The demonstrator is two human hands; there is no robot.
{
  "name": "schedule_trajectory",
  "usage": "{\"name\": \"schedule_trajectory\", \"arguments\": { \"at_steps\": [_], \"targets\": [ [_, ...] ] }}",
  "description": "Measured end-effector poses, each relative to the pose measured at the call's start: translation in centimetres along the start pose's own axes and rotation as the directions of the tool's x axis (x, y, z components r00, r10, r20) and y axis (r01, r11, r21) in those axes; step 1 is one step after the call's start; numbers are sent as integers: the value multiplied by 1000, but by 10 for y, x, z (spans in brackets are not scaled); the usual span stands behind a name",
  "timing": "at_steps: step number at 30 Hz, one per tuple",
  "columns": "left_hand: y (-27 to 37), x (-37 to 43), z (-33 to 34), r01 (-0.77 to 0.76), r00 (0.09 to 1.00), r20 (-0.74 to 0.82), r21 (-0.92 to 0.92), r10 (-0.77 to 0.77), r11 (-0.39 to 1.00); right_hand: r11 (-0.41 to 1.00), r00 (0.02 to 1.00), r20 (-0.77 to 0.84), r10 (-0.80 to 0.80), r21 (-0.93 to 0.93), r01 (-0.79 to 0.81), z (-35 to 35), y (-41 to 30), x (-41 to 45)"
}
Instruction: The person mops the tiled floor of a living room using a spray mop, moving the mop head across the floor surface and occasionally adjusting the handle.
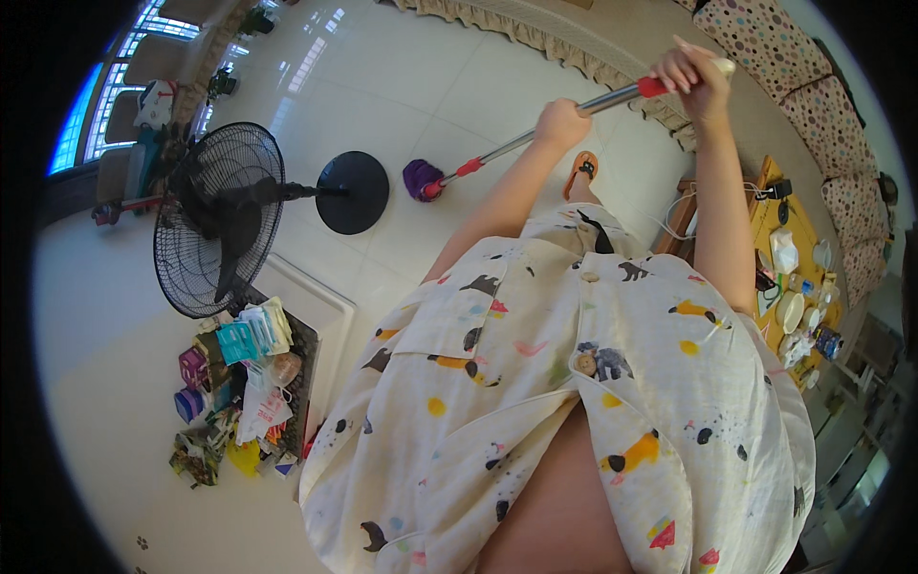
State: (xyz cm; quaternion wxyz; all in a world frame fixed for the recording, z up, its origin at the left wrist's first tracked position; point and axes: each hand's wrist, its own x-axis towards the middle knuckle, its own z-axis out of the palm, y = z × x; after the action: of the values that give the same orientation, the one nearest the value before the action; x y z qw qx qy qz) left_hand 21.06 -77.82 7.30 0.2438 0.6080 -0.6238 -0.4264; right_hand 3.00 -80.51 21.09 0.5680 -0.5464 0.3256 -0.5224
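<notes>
A mop with a metal pole (509,146), red collars and a purple head (423,179) slants across the view. My left hand (563,125) is closed around the middle of the pole. Higher up, my right hand (692,82) grips the pole's end, just past the upper red collar, with a pale tip showing beyond it. The mop head rests on the tiled floor (445,79), close beside the round black base (352,192) of a standing fan.
The fan's black cage (219,219) stands at left, near a table heaped with packets and bags (265,409). At right is a wooden table (782,215) with cups and a cable. A sofa with a ruffled cover (574,50) and dotted cushions (760,43) lines the top right.
</notes>
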Motion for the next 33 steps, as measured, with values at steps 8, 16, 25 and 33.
{"name": "schedule_trajectory", "arguments": {
  "at_steps": [8,16,25,33],
  "targets": [
    [-83,-27,-20,166,986,-45,83,-163,983,973,983,60,173,147,-180,53,57,-3],
    [-109,-49,-3,214,976,-58,97,-209,972,927,951,55,304,214,-308,48,93,-24],
    [-119,-59,-2,240,970,-63,153,-233,959,883,943,148,297,333,-331,53,111,-28],
    [-131,-66,5,249,968,-93,194,-235,949,851,935,110,337,390,-352,58,119,-40]
  ]
}}
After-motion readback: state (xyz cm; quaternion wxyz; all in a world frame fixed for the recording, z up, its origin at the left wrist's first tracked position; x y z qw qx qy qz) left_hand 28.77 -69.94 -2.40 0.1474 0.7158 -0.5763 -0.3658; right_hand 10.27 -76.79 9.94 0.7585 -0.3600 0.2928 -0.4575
